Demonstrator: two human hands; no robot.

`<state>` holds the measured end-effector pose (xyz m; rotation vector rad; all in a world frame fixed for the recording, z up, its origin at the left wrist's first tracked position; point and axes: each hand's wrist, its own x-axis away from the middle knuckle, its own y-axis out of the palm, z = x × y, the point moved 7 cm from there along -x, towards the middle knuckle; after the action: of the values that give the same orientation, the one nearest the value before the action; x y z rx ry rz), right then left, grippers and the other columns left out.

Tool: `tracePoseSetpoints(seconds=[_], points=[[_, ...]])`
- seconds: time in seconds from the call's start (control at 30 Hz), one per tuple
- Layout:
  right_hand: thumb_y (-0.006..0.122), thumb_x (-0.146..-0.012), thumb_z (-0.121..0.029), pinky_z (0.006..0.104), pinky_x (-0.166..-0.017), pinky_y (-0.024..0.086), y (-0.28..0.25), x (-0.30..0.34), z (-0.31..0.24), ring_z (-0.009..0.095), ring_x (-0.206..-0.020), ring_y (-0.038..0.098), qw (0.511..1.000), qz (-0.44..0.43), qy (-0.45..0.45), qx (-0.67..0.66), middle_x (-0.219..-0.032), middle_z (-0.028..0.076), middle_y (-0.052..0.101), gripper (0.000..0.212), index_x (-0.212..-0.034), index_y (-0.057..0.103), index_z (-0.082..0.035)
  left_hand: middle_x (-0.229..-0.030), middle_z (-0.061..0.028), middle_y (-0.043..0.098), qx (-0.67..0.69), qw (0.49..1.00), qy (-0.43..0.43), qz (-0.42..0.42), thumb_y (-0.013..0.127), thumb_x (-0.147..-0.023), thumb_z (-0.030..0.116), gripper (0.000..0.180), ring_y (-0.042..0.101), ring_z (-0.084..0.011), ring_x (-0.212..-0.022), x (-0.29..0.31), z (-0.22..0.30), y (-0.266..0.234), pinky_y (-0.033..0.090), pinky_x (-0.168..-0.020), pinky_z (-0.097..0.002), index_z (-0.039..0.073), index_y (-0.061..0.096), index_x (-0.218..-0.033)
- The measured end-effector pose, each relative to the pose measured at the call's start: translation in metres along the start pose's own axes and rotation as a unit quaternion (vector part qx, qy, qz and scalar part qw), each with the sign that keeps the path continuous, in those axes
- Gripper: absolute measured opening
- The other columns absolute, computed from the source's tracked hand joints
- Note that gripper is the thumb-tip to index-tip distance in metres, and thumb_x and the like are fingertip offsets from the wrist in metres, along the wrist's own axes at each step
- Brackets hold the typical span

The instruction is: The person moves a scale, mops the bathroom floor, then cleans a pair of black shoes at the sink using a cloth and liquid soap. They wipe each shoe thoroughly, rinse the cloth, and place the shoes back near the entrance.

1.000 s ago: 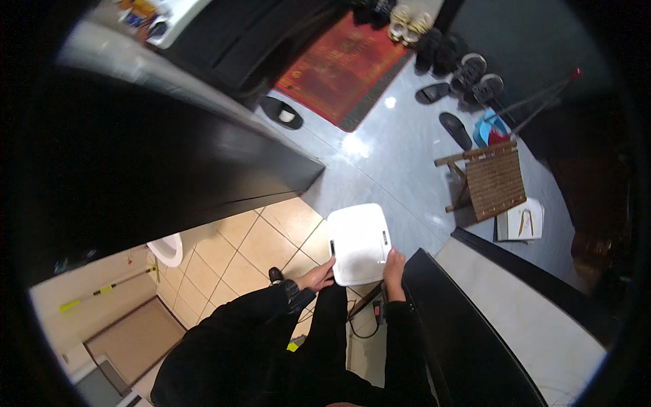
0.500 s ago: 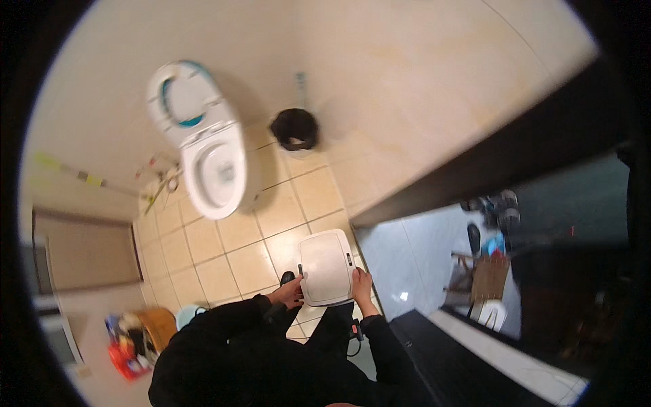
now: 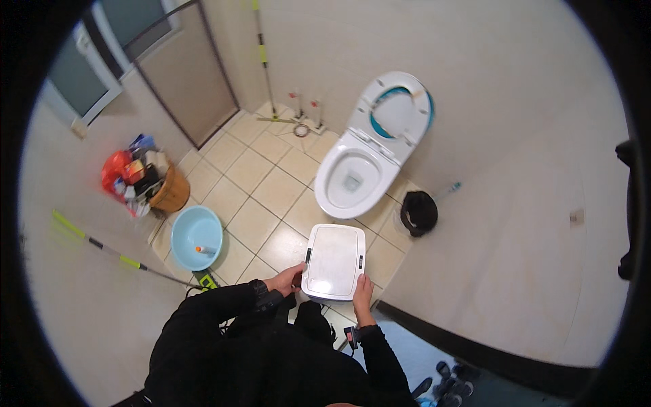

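Standing at far left is a wooden bucket (image 3: 174, 194) heaped with mixed items. Beside it, a light-blue basin (image 3: 190, 230) contains a small orange-tipped white item (image 3: 205, 249). The left hand (image 3: 287, 278) and right hand (image 3: 363, 295), apart, are clamped on opposite sides of a white lidded box (image 3: 336, 259), held before the toilet (image 3: 367, 150), lid raised. Rightmost stands a black-lined bin (image 3: 419, 213).

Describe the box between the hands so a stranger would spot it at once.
Find the white toilet with its seat raised. Just below it in the picture, the left hand and right hand hold a white lidded box by its sides. Its flat, round-cornered rectangular top, with a small dark patch near each side edge, sets it apart from the round blue basin to its left.
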<state>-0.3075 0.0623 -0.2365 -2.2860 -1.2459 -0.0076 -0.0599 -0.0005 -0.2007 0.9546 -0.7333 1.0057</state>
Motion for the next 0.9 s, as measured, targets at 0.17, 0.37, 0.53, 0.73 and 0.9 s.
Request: tracePoseSetpoints(seconds=[0.17, 0.37, 0.53, 0.73, 0.9], points=[[0.042, -0.096, -0.034, 0.0411, -0.093, 0.037, 0.117, 0.016, -0.089, 0.037, -0.105, 0.048, 0.991, -0.125, -0.053, -0.004, -0.111, 0.025, 0.054, 0.045, -0.116, 0.054, 0.004, -0.116, -0.0011, 0.053, 0.118, 0.988, 0.052, 0.081, 0.044, -0.092, 0.052, 0.045, 0.048, -0.0163, -0.105, 0.070, 0.008, -0.117, 0.034, -0.092, -0.0370, 0.015, 0.055, -0.116], [0.040, -0.096, -0.032, 0.0430, -0.089, 0.039, 0.276, 0.029, -0.192, 0.038, -0.098, 0.051, 0.964, -0.228, -0.139, 0.000, -0.101, 0.026, 0.058, 0.044, -0.112, 0.056, 0.005, -0.116, -0.0006, 0.053, 0.222, 0.957, 0.153, 0.109, 0.044, -0.095, 0.045, 0.038, 0.048, -0.0164, -0.105, 0.142, 0.050, -0.244, 0.037, -0.091, -0.0379, 0.014, 0.054, -0.115], [0.038, -0.096, -0.031, 0.0464, -0.082, 0.039, 0.408, 0.033, -0.284, 0.040, -0.092, 0.053, 0.932, -0.323, -0.164, 0.026, -0.092, 0.027, 0.060, 0.044, -0.104, 0.058, 0.007, -0.115, -0.0031, 0.053, 0.267, 0.938, 0.198, 0.103, 0.041, -0.099, 0.032, 0.030, 0.052, -0.0171, -0.106, 0.172, 0.099, -0.362, 0.041, -0.090, -0.0387, 0.011, 0.046, -0.120], [0.038, -0.097, -0.034, 0.0449, -0.086, 0.039, 0.529, 0.038, -0.373, 0.039, -0.094, 0.052, 0.908, -0.369, -0.197, 0.033, -0.097, 0.026, 0.058, 0.046, -0.112, 0.056, 0.006, -0.116, -0.0032, 0.052, 0.312, 0.917, 0.194, 0.156, 0.043, -0.097, 0.034, 0.031, 0.050, -0.0159, -0.108, 0.206, 0.149, -0.472, 0.041, -0.091, -0.0382, 0.011, 0.042, -0.118], [0.038, -0.098, -0.034, 0.0437, -0.086, 0.039, 0.618, 0.006, -0.429, 0.037, -0.095, 0.052, 0.890, -0.405, -0.210, 0.015, -0.100, 0.026, 0.057, 0.046, -0.112, 0.056, 0.006, -0.116, 0.0000, 0.053, 0.335, 0.898, 0.228, 0.173, 0.045, -0.096, 0.036, 0.031, 0.048, -0.0134, -0.109, 0.204, 0.213, -0.531, 0.038, -0.092, -0.0357, 0.014, 0.044, -0.118]])
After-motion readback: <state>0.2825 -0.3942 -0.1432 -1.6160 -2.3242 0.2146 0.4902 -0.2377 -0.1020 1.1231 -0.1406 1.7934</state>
